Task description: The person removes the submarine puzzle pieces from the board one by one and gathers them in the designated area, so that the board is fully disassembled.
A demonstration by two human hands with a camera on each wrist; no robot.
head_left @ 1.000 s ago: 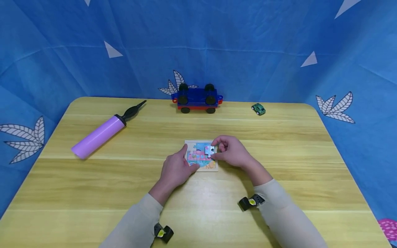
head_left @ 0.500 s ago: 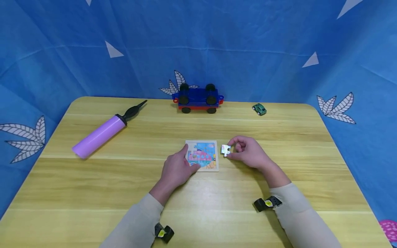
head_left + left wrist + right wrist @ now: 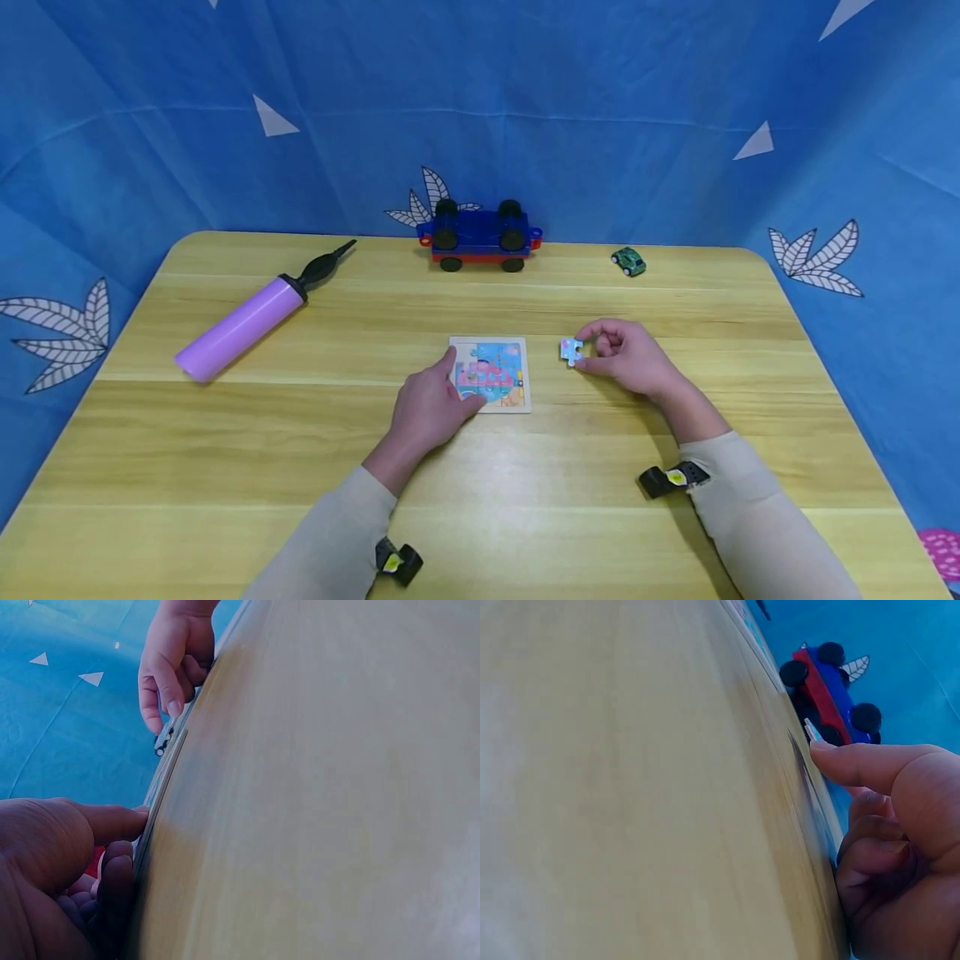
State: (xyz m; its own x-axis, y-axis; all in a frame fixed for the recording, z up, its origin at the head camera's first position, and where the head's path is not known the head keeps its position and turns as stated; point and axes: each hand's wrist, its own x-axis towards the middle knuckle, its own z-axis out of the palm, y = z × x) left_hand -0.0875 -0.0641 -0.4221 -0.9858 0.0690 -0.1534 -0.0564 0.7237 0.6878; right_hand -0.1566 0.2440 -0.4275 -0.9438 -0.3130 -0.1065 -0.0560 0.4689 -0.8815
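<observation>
A small square jigsaw puzzle [image 3: 491,375] in a pale frame lies on the table, its picture mostly blue and pink, with a pale area at its upper left. My left hand [image 3: 429,406] grips the frame's left side, thumb at the near edge and index finger at the upper left; this hand [image 3: 56,859] also shows in the left wrist view. Right of the puzzle, my right hand [image 3: 630,358] pinches a light blue puzzle piece [image 3: 568,351] between thumb and index finger, the other fingers curled. In the right wrist view the piece [image 3: 812,730] appears edge-on at the thumb tip.
A purple hand pump [image 3: 243,327] with a black nozzle lies at the left of the wooden table [image 3: 540,517]. At the back edge are a blue and red toy vehicle [image 3: 482,233], wheels facing out, and a small green toy car [image 3: 628,262]. Blue cloth [image 3: 585,100] hangs behind.
My right hand has lifted the puzzle piece away from over the puzzle and carried it to the right, clear of the frame. The left hand stays at the puzzle's left side.
</observation>
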